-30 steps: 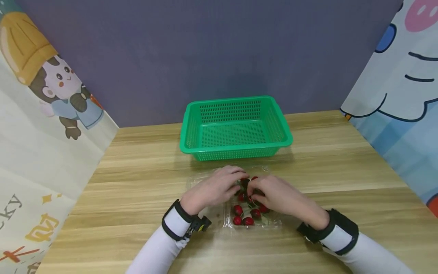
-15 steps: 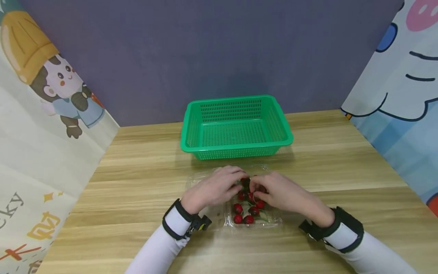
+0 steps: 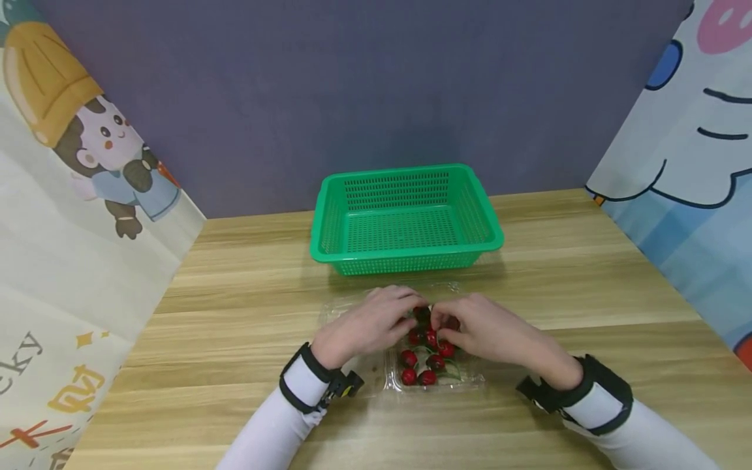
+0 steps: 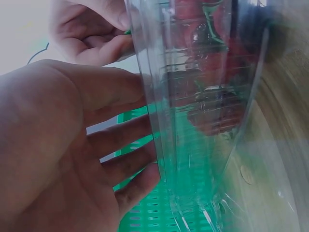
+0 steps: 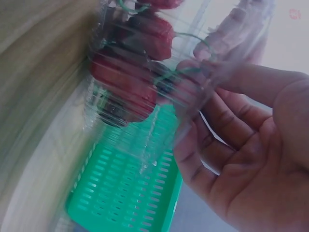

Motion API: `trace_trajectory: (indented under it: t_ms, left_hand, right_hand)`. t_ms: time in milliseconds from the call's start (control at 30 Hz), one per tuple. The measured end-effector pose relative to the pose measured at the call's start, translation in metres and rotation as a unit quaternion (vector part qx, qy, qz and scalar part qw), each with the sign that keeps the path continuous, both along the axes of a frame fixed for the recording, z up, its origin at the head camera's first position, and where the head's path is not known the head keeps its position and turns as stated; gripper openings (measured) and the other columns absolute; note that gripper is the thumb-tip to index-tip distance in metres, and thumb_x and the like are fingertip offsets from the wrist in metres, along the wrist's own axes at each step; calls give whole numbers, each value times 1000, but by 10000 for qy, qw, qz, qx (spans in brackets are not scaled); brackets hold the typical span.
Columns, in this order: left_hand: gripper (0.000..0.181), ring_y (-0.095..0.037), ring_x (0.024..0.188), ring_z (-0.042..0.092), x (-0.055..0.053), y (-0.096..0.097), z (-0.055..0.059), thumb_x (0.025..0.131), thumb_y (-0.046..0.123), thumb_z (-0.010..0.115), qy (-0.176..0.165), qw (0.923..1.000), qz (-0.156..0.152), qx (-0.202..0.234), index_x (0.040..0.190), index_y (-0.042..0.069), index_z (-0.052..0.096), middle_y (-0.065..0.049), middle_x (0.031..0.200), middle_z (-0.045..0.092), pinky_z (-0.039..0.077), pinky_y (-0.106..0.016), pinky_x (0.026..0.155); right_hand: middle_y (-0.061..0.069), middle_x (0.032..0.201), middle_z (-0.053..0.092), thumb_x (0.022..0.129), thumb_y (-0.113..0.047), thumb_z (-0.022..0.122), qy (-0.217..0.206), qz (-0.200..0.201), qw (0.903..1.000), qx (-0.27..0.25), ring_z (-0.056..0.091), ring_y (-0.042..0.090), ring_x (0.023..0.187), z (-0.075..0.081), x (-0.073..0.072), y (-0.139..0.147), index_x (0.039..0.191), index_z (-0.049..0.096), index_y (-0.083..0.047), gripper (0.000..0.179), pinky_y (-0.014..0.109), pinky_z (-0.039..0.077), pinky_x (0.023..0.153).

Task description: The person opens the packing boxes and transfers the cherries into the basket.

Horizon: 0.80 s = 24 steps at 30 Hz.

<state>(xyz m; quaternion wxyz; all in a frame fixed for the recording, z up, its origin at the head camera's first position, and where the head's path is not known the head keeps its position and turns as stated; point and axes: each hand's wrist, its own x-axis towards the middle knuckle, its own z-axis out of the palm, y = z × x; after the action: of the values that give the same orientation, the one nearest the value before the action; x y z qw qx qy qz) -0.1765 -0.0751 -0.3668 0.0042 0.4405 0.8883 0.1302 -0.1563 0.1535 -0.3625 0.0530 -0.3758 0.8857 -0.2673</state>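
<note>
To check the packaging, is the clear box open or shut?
Open: the right hand reaches into the clear box, among its cherries.

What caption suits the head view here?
Left hand and right hand at a clear box of cherries, a green basket beyond.

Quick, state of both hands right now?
Left hand: open, fingers against the clear container.
Right hand: closed, apparently pinching a cherry stem.

room above near cherries [image 3: 427, 377]; hands [image 3: 367, 325] crowd far ones; container wall [image 3: 390, 375] bars sides; basket [image 3: 405, 253] beyond
</note>
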Motion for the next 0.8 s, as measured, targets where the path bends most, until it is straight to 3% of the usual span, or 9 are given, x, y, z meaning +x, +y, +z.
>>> trace_trajectory:
  t_ms: [367,567,800]
  left_hand:
    - [36,-13,119,51,-2,1,2,99,22,62,11,9999,111,-82,133,14,58,5,125,55,38,-28,96]
    - [36,-12,118,51,-3,3,1,98,22,62,101,9998,96,-140,133,15,59,5,124,55,39,-28,94]
    - [37,-12,120,48,-4,9,2,99,23,60,92,9994,112,-317,136,17,58,5,128,51,39,-30,97]
  right_hand:
    - [-14,84,62,88,0,71,-107,188,9986,-474,62,2,78,16,-3,13,92,66,-13,15,21,50,65]
    - [-12,87,65,89,-2,71,-83,288,9971,-698,63,3,79,23,-4,18,93,66,-18,17,20,49,61]
    - [-10,86,65,92,-8,70,-170,-51,9945,-1037,60,4,78,36,-4,28,96,66,-20,13,22,45,55]
